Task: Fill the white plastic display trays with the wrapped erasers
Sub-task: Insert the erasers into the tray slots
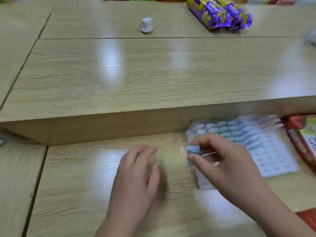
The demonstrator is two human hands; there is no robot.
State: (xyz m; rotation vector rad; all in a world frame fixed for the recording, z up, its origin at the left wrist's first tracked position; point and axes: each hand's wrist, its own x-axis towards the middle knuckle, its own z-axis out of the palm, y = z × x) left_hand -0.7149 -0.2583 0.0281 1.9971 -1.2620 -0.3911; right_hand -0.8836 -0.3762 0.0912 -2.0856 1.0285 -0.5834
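A raised shelf (153, 74) crossed the bench (85, 177) at twelve o'clock, the left hand (136, 175) lay loosely open, and the right hand (220, 161) pinched a blue wrapped eraser (193, 149) over the white tray (270, 156) at three o'clock.

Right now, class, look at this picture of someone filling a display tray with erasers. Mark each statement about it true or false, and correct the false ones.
1. The right hand pinches a small blue wrapped eraser. True.
2. The left hand holds an eraser too. False: it holds nothing, palm down over the lower table.
3. The white tray is full. False: its far rows are filled, its near pockets are vacant.
4. A crumpled white lump sits on the upper table. True.
5. The purple and yellow packets lie in the tray. False: they lie on the upper table, far right.
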